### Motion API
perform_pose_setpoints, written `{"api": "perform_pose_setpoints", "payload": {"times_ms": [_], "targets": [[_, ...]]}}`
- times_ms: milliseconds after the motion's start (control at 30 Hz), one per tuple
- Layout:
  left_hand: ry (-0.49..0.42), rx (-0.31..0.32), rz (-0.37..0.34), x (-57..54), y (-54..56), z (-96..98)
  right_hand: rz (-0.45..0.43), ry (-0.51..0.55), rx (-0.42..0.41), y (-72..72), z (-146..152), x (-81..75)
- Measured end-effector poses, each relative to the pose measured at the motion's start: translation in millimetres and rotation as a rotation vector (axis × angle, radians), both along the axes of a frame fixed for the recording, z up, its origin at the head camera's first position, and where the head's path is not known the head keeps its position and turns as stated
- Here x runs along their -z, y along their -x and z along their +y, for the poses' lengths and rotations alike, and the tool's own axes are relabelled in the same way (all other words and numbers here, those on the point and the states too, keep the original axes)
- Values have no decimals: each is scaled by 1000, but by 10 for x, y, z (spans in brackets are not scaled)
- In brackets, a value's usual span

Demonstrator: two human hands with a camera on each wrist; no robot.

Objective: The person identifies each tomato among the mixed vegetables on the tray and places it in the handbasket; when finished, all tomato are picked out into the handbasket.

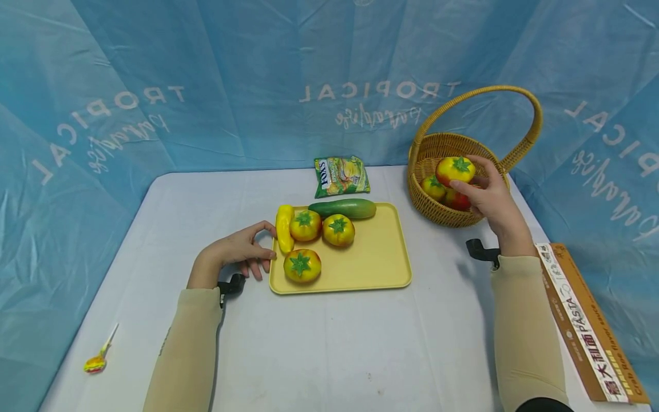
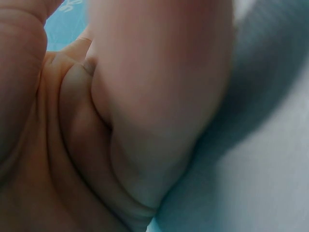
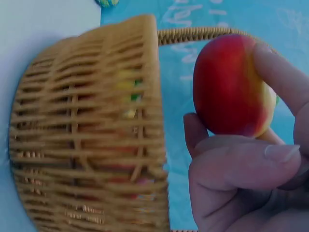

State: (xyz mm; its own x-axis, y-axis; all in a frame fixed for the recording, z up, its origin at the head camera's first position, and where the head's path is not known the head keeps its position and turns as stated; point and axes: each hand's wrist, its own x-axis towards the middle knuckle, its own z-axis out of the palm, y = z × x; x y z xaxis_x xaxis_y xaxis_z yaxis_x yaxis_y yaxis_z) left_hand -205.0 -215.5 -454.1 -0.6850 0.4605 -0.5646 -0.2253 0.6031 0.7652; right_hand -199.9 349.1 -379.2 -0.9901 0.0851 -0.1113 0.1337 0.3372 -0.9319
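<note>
My right hand (image 1: 491, 191) holds a red-and-yellow toy tomato (image 1: 455, 170) with a green leafy top, over the wicker basket (image 1: 437, 209). In the right wrist view, the tomato (image 3: 229, 87) is pinched between fingers and thumb, clear of the basket's rim (image 3: 152, 96). Two more tomatoes (image 1: 433, 187) lie inside the basket. At the left edge of the yellow tray (image 1: 370, 252), my left hand (image 1: 239, 249) grips the rim with thumb and index finger. On the tray lie a banana (image 1: 284, 229), a cucumber (image 1: 345, 208) and three tomatoes (image 1: 302, 265). The left wrist view shows mostly blurred fingers.
A green snack packet (image 1: 342, 176) lies behind the tray. A long brown pasta box (image 1: 592, 326) lies along the table's right edge, beside my right forearm. A lollipop (image 1: 98, 360) lies at the front left. The basket's tall handle (image 1: 538, 114) arches above it.
</note>
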Motion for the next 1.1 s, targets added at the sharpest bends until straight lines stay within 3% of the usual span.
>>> {"api": "perform_pose_setpoints", "payload": {"times_ms": [400, 767, 1100], "targets": [[-10, 10, 10, 3, 5, -2, -48, -12, 190, 19, 184, 44], [-3, 12, 2, 13, 5, -5, -64, -70, 195, 53, 159, 106], [-1, 10, 3, 11, 2, -1, -9, -110, 199, 68, 162, 141]]}}
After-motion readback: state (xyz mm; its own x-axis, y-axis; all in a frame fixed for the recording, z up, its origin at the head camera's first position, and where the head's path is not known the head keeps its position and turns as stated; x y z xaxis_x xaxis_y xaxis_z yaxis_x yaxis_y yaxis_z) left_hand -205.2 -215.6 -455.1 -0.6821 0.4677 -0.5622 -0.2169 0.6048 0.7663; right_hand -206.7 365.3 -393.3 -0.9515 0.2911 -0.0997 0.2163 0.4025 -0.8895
